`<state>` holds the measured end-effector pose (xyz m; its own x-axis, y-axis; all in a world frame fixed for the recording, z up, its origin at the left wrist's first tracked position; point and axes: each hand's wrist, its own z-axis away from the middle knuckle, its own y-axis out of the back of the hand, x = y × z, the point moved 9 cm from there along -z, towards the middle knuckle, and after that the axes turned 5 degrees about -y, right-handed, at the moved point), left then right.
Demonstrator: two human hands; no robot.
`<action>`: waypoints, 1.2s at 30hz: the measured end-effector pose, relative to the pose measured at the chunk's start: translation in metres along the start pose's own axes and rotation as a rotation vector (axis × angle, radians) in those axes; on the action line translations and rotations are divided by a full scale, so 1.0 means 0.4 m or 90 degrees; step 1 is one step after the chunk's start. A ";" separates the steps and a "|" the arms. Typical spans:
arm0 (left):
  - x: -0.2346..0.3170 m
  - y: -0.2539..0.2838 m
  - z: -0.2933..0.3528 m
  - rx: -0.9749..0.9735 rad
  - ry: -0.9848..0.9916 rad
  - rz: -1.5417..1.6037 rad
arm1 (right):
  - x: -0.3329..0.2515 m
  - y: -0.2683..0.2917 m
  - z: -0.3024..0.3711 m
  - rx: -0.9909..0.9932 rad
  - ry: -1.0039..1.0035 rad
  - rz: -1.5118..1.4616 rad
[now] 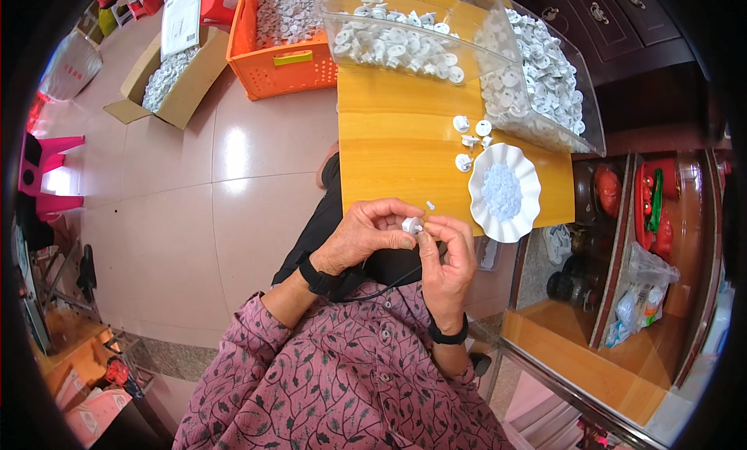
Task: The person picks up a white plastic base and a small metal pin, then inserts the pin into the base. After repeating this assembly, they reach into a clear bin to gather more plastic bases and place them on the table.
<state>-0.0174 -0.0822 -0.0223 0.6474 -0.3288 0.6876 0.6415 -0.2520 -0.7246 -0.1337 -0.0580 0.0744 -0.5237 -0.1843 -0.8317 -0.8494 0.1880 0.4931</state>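
Pinching 1 small white plastic part between them, the left hand and right hand meet fingertip to fingertip, equally close.

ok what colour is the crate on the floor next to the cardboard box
Orange, with small white plastic pieces inside; the crate shows best in the head view, top centre.

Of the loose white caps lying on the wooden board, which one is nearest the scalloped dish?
The lowest white cap, right beside the left rim of the scalloped dish; the other three lie farther up the wooden board.
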 end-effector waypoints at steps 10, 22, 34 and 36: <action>0.001 0.000 0.002 0.008 -0.005 0.002 | -0.018 -0.012 -0.005 -0.019 0.008 0.046; 0.002 0.004 0.004 -0.002 -0.034 -0.021 | -0.029 -0.023 -0.005 -0.020 0.037 0.050; -0.011 -0.008 0.007 0.004 -0.028 0.004 | -0.018 -0.011 0.013 0.005 0.022 0.004; -0.008 -0.008 0.007 0.007 -0.029 0.018 | -0.014 -0.012 0.015 0.007 0.012 -0.015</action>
<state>-0.0204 -0.0778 -0.0219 0.6834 -0.2932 0.6686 0.6272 -0.2327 -0.7432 -0.1265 -0.0522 0.0751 -0.5043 -0.2073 -0.8382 -0.8611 0.1935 0.4702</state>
